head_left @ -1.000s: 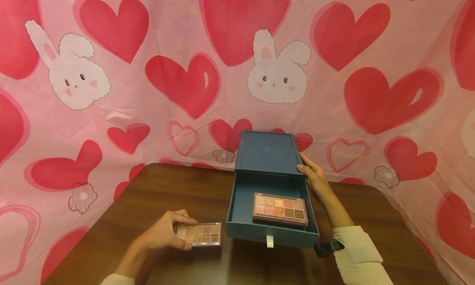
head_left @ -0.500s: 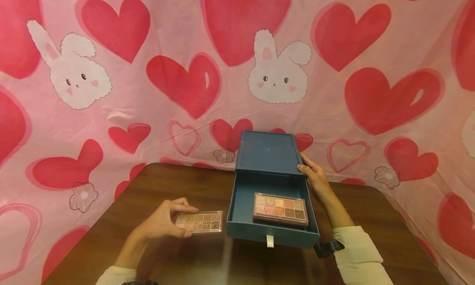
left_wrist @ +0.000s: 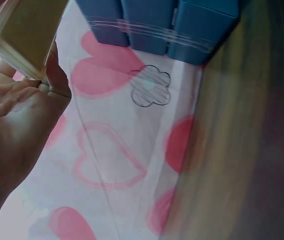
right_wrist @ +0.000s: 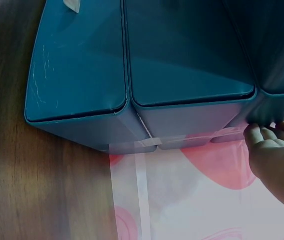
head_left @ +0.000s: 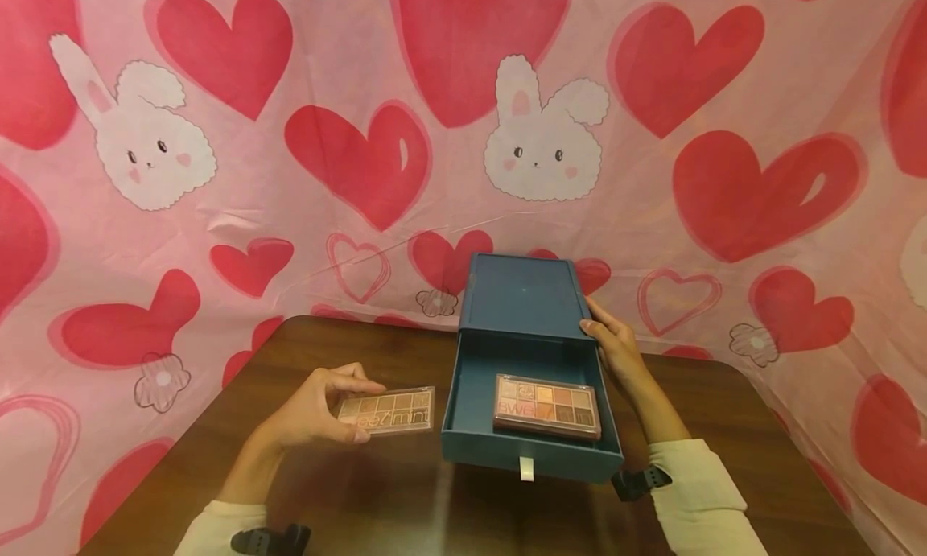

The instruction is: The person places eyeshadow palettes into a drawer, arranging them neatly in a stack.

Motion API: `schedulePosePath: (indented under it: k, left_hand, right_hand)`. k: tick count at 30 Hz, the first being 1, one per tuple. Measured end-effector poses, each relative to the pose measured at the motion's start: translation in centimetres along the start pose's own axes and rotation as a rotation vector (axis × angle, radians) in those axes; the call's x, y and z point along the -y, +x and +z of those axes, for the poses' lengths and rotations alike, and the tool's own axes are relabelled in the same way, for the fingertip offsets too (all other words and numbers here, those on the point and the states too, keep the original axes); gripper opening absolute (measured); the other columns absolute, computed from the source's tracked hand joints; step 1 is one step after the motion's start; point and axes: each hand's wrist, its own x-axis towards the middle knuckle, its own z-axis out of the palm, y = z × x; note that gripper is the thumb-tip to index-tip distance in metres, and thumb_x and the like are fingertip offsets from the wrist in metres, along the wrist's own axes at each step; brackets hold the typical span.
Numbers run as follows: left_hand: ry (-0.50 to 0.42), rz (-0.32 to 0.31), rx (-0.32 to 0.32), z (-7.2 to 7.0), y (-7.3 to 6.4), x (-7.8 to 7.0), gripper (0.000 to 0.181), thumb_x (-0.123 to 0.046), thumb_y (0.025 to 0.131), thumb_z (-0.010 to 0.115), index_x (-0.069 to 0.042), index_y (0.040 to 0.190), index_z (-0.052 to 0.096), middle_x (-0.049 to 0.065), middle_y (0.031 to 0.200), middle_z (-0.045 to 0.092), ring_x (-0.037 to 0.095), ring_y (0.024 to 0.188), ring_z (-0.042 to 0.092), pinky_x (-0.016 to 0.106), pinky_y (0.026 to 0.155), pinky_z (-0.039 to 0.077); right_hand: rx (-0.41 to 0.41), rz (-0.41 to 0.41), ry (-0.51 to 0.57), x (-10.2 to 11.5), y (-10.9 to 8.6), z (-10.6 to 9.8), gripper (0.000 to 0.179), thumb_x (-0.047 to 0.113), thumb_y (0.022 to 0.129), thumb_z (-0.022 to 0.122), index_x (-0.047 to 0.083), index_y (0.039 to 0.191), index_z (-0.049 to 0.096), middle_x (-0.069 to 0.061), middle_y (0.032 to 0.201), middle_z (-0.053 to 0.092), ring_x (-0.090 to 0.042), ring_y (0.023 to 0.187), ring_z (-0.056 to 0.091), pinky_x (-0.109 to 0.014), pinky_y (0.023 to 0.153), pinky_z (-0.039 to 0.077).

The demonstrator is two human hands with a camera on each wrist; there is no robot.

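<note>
My left hand (head_left: 315, 407) pinches a clear-lidded eyeshadow palette (head_left: 398, 411) by its left end, thumb along the near edge. The palette hangs over the table, left of a pulled-out blue drawer (head_left: 478, 450). Its plain underside shows in the left wrist view, where the palette (left_wrist: 24, 32) lies across the fingers. Inside the drawer, toward the right, lies a second, pinker eyeshadow palette (head_left: 546, 403). My right hand (head_left: 615, 351) grips the right side of the blue drawer unit (head_left: 523, 294), its thumb at the top edge. Its fingertips in the right wrist view meet the upper drawer casing.
More drawer fronts (right_wrist: 186, 50) are stacked beneath the pulled-out one, with clear tape (left_wrist: 151, 32) across the unit's side. A white pull tab (head_left: 526, 469) sticks out of the drawer's front. Behind the brown wooden table (head_left: 391, 355) hangs a pink heart-and-rabbit cloth (head_left: 348, 73).
My left hand has raised the palette from low over the table, upward and farther back in the head view. My right hand, the drawer and the palette in it stay put.
</note>
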Motion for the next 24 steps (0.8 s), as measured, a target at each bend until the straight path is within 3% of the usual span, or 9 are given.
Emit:
schedulePosePath:
  k: [4,11,17,24]
  left_hand:
    - [-0.012,0.043,0.01,-0.5,0.7,-0.7,0.051,0.013,0.068,0.079,0.013,0.118,0.069,0.003,0.094,0.062,0.017,0.08,0.056,0.026,0.063,0.053]
    - [0.026,0.135,0.023,-1.1,2.1,-1.9,0.052,0.012,0.068,0.076,0.008,0.119,0.07,0.003,0.093,0.062,0.014,0.082,0.055,0.029,0.062,0.05]
    - [0.104,0.119,0.021,-1.1,3.5,-2.8,0.048,0.004,0.069,0.079,0.004,0.117,0.073,0.008,0.089,0.062,0.015,0.082,0.055,0.031,0.065,0.05]
    - [0.083,0.092,0.048,-0.1,5.4,-3.6,0.05,0.001,0.071,0.083,0.009,0.119,0.07,0.013,0.09,0.061,0.019,0.082,0.055,0.031,0.063,0.05]
  right_hand:
    - [0.003,-0.005,-0.005,0.1,0.0,0.0,0.062,0.008,0.101,0.044,-0.003,0.159,0.022,-0.031,0.163,0.023,0.007,0.107,0.063,-0.015,0.09,0.055]
    - [-0.01,-0.005,0.002,0.3,-0.2,0.1,0.062,0.008,0.102,0.044,-0.002,0.159,0.023,-0.031,0.162,0.024,0.006,0.106,0.064,-0.015,0.09,0.056]
    - [-0.016,-0.005,0.004,0.3,-0.1,0.2,0.061,0.009,0.101,0.046,-0.001,0.159,0.027,-0.006,0.148,0.05,0.004,0.106,0.065,-0.017,0.09,0.056]
    - [-0.021,-0.012,0.001,0.1,-0.2,0.0,0.062,0.009,0.101,0.046,-0.001,0.159,0.026,0.008,0.138,0.057,0.005,0.107,0.064,-0.016,0.091,0.056]
